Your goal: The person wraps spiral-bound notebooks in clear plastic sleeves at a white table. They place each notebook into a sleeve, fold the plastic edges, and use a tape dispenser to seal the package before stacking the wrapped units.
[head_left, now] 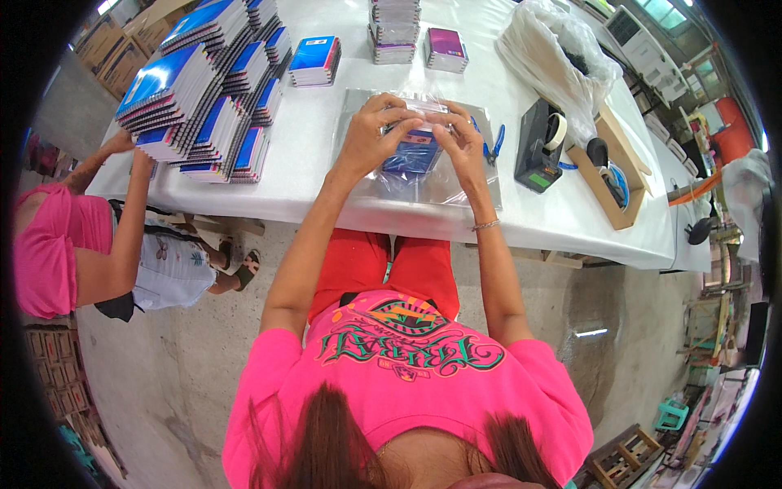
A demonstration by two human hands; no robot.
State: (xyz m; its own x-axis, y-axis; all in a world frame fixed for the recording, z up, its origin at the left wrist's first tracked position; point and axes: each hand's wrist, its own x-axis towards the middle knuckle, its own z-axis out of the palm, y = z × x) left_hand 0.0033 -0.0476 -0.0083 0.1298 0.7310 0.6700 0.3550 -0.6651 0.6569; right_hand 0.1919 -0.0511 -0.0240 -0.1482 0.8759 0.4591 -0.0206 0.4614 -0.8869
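A small stack of blue-covered notebooks (pixel 411 158) sits inside a clear plastic bag (pixel 423 106) in front of me on the table. Both hands are at the bag's far edge, just above the notebooks. My left hand (pixel 376 134) is closed, thumb and fingers pinching the plastic from the left. From the other side my right hand (pixel 461 140) pinches the same edge, its thumb close to the left one. Under the bag lies a flat grey sheet (pixel 349 114). Blue-handled pliers (pixel 494 148) rest just right of my right hand.
Tall stacks of spiral notebooks (pixel 167 85) stand at left, beside a co-worker's hand (pixel 119 142). Farther back are a blue notebook pile (pixel 314 61) and a purple one (pixel 446 50). A black tape dispenser (pixel 534 151), cardboard tray (pixel 626 213) and large plastic bag (pixel 529 41) are at right.
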